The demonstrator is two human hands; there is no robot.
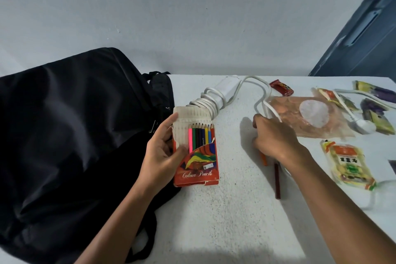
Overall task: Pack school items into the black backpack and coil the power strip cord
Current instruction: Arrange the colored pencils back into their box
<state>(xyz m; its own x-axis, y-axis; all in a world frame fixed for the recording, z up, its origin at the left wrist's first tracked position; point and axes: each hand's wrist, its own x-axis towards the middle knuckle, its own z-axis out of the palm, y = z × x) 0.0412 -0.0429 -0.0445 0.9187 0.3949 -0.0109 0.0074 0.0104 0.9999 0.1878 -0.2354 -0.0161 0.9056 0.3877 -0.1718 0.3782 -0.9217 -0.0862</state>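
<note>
Pencils are the thing here: two loose ones point(277, 180) lie on the bench point(225, 210) right under the right hand point(276, 138), long axes running near-to-far. Left hand point(159, 154) grasps the open pencil box point(196, 156) beside the black backpack point(64, 135). Can't tell the right grip, fingertips are hidden.
</note>
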